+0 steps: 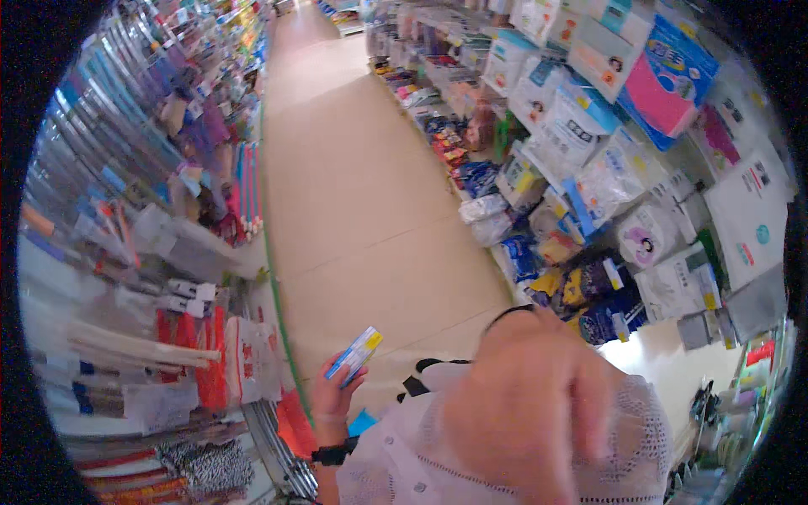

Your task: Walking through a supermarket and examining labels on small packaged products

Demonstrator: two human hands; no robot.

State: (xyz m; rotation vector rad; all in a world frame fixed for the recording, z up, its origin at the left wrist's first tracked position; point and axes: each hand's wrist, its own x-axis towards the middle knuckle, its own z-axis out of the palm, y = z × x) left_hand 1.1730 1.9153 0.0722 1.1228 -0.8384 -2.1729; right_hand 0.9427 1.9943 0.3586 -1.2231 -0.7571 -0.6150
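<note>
My left hand (339, 389) is low and left of the middle, with a dark band round its wrist. Its fingers are closed round a small flat box (355, 353) in blue, white and yellow, tilted up to the right. Close to the camera, my right hand (534, 400) is raised in front of my chest and smeared by motion. How its fingers lie, and whether they hold anything, is not clear. Behind it shows my pale openwork top (635, 429).
A beige tiled aisle floor (345, 168) runs away ahead. Packed goods (564, 118) in white, blue and pink hang along the right shelves. Long clear-wrapped items (109, 126) hang at left, above red and white bags (251, 362) and rods (290, 459).
</note>
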